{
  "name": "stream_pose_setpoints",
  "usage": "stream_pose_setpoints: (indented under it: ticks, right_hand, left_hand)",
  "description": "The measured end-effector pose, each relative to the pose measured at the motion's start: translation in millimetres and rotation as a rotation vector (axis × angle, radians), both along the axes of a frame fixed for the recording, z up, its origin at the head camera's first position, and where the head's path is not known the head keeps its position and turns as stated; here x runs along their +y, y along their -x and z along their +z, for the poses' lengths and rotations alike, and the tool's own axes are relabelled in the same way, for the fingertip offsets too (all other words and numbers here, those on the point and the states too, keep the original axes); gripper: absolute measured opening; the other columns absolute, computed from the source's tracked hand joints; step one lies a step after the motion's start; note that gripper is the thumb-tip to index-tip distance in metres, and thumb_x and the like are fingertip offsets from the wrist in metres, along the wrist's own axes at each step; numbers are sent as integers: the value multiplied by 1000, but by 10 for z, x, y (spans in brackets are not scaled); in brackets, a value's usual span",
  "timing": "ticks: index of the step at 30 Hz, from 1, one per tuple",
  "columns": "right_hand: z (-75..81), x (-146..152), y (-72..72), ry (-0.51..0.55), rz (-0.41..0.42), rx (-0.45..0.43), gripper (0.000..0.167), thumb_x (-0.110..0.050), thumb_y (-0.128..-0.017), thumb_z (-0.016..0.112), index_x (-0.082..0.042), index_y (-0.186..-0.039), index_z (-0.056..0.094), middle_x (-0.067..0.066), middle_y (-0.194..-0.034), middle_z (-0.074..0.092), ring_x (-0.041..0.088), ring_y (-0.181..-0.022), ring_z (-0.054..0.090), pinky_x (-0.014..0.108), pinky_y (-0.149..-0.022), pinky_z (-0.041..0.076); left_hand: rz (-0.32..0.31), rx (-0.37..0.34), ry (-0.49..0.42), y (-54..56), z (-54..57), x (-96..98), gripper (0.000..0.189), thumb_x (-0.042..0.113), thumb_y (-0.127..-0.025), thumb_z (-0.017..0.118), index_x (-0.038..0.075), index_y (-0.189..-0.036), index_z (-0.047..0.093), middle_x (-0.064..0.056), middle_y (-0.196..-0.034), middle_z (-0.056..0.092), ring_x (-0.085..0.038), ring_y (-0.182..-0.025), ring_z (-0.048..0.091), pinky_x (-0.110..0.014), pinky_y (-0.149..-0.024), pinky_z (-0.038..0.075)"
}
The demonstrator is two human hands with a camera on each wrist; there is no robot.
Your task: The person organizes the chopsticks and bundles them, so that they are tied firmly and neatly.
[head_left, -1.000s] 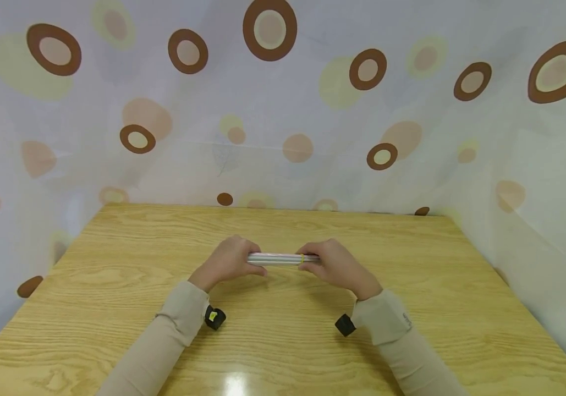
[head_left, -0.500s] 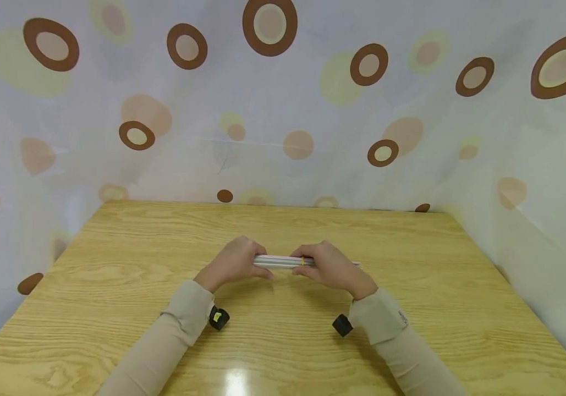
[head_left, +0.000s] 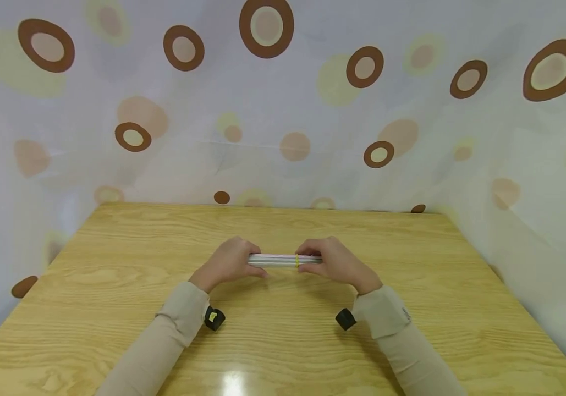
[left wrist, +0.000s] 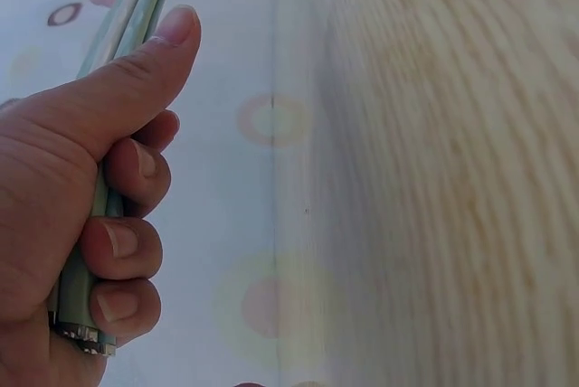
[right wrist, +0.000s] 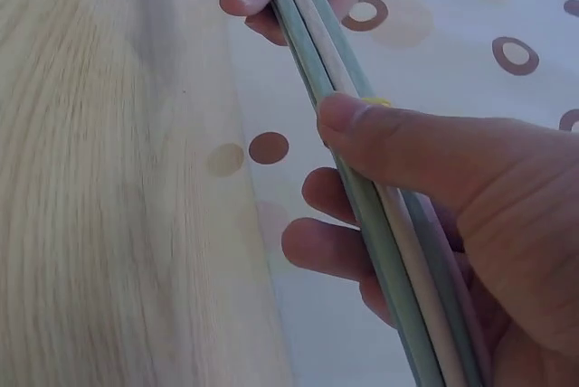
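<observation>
A bundle of slim, pencil-like sticks [head_left: 275, 260] in pale green and pinkish white lies level between both hands, above the table. Around it runs a yellow rubber band [head_left: 297, 260]. My left hand [head_left: 230, 259] grips the bundle's left part, thumb along the sticks [left wrist: 136, 21] and fingers curled round. Dark, silvery stick ends [left wrist: 81, 337] show below that hand in the left wrist view. On the other side my right hand [head_left: 334, 261] holds the bundle beside the band, its thumb [right wrist: 362, 129] pressing on top. The right-hand stick ends are out of sight.
A wood-grain table [head_left: 273, 341] spreads under both hands. Behind it and along the sides hangs a pale sheet [head_left: 258, 99] with brown and yellow oval prints. Black wrist cameras [head_left: 214, 318] are strapped at the sleeve cuffs.
The hands drew slightly together half a second ago and are now farther apart again. The band now shows at the right fingertips' edge. A thin end behind the right hand is no longer visible.
</observation>
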State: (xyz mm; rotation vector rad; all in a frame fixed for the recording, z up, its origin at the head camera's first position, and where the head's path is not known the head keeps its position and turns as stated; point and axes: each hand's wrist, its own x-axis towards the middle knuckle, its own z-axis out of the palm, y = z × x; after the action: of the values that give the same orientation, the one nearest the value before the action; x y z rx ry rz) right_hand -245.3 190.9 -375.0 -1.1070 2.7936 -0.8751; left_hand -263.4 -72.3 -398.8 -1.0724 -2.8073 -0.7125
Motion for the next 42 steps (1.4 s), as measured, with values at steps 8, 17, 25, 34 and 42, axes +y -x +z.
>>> stream_pose_setpoints:
  ticks: [8,17,25,34,42]
  right_hand:
    - [26,17,11,22,-27,100,14,-20,-86,74,-13,-96,69,-2,-87,71,4,-72,64,24,-67,52]
    - [-20,-55,-10,-8,-18,208,18,-19,-86,73,-8,-100,72,2,-87,72,3,-67,62,23,-64,51]
    - [-67,-200,-58,-32,20,117,21,-18,-87,71,-8,-105,70,2,-89,71,-1,-58,49,20,-57,44]
    - [-46,-236,-94,-19,30,94,18,-12,-86,72,-7,-103,71,2,-85,71,-2,-50,38,19,-51,37]
    - [-49,-188,-52,-45,22,76,24,-18,-87,72,-7,-109,69,4,-94,72,1,-65,57,20,-62,48]
  left_hand:
    - [28,7,-17,-9,52,-48,31,39,-70,84,13,-72,68,7,-62,61,-5,-53,42,-21,-54,36]
    - [39,6,-29,-44,96,5,32,38,-70,84,10,-76,71,6,-65,64,-5,-54,46,-21,-54,39]
    - [-16,25,21,-40,55,60,32,40,-72,83,11,-76,71,6,-64,63,-5,-55,47,-21,-54,39]
    - [-10,36,39,-56,45,94,31,41,-72,83,12,-76,72,6,-65,64,-5,-56,49,-21,-55,41]
    - [-4,19,31,-52,44,63,32,41,-73,82,12,-76,71,7,-66,63,-5,-56,48,-21,-55,40]
